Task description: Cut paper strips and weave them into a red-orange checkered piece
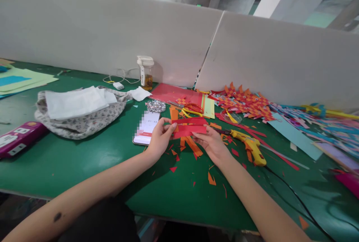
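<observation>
From where I stand, the person's two bare hands meet over a smooth green tabletop [168,193], with flat red paper [193,131] stretched between them. The left hand [162,134] pinches its left end, thumb on top; the right hand [214,143] grips the right end in its fingers. The paper shows as two straight-edged bands, one above the other; I can't tell whether they are one piece or two. Matte orange paper strips [193,146] lie beneath it, fanned out, among pointed red and orange scraps [211,178].

Just left of the hands rests a glossy, flat phone [145,128]. On the right is a hard, rounded yellow glue gun [252,147], trailing a thin black cord [294,197]. Beyond the paper lie scissors with looped handles [193,112], and past them a spiky, checkered heap of woven red-and-orange paper [244,101]. A clear bottle [146,75] with a white lid stands near the pale partition [112,32]. Farther left, crumpled patterned cloth [75,129] sits under soft white tissue [75,103].
</observation>
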Motion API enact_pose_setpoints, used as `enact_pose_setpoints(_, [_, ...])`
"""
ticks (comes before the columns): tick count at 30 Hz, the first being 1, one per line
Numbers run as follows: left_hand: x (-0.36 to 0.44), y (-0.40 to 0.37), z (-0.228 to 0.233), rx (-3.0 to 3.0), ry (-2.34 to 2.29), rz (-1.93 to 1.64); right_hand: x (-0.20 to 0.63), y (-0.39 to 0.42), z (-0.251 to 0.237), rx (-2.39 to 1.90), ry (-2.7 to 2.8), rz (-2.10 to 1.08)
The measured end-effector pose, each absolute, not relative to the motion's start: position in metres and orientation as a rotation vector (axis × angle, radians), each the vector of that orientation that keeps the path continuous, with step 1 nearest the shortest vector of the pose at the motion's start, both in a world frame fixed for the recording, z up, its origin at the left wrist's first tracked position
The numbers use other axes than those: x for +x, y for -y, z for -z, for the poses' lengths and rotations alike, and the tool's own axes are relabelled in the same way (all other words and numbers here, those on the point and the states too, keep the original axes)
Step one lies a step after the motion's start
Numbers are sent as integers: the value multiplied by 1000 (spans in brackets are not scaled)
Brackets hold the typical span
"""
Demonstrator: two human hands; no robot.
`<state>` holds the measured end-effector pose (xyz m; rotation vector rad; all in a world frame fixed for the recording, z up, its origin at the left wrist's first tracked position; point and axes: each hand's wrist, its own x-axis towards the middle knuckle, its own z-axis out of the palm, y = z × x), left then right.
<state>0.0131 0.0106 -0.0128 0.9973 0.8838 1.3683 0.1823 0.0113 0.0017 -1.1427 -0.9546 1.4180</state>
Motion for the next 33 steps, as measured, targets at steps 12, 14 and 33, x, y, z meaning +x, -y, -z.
enact_pose_setpoints(12, [13, -11, 17, 1048, -869, -1384, 168, 0, -6, -1236, 1042, -1345])
enact_pose_setpoints(14, [14, -10, 15, 1036, -855, -1368, 170, -2, -6, -1218, 1022, -1356])
enact_pose_setpoints(33, [13, -8, 7, 913, -922, -1551, 155, 8, -4, -1103, 892, -1700])
